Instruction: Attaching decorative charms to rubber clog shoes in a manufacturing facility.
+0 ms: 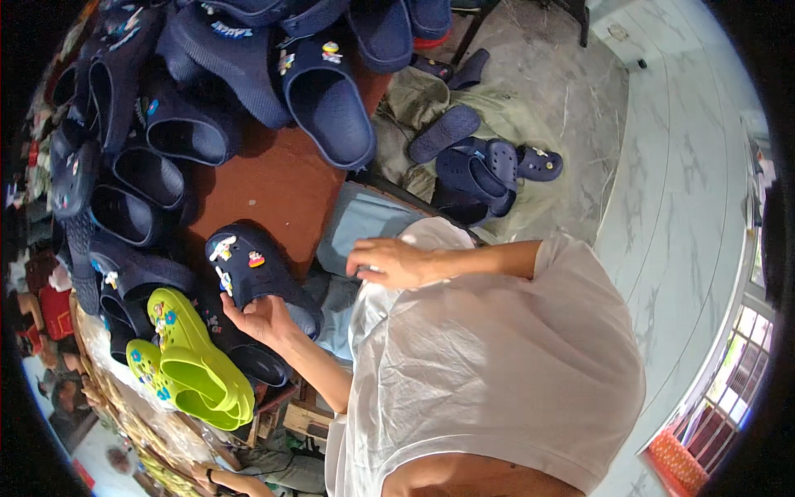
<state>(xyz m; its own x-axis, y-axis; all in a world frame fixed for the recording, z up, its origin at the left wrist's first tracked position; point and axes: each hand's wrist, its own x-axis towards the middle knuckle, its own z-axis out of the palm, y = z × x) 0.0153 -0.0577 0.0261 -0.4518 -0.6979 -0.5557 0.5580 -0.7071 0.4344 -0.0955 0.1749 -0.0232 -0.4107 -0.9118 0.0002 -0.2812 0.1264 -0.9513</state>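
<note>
A navy clog (262,263) with colourful charms on its toe lies at the near edge of a brown table. My left hand (263,319) is closed on the side of this clog, with its fingers bent against the rim. My right hand (393,263) hovers over my lap, to the right of the clog and apart from it. Its fingers are curled inward. Whatever they hold, if anything, is too small to make out. A pair of lime-green clogs (203,369) with charms stands beside my left hand, and more navy clogs (261,363) are tucked behind it.
Many navy clogs (331,116) crowd the far and left parts of the brown table (263,186). More navy clogs (476,178) lie on a pale sheet on the floor at right. A marbled wall (687,174) rises beyond. Another person's arm (236,480) shows at the lower left.
</note>
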